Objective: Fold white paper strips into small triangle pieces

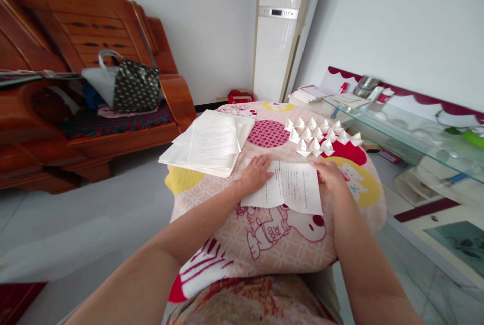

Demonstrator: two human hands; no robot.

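A printed sheet of paper (300,186) with a crease down its middle lies on the cloth-covered table in front of me. Resting flat on its left part is my left hand (257,176), fingers spread out. At the sheet's upper right edge, my right hand (328,173) pinches the paper with the thumb on top; its other fingers are mostly hidden. Beyond the sheet to the right stand several folded paper boats (315,147) in rows. To the left is a loose stack of paper sheets (215,136), the top ones printed.
The tablecloth (234,236) has cartoon prints and hangs over the edge. A glass-topped cabinet (416,130) with various items runs along the right. On the left, a wooden sofa (181,100) holds a patterned bag (136,85). A tall white air conditioner (274,52) stands in the corner.
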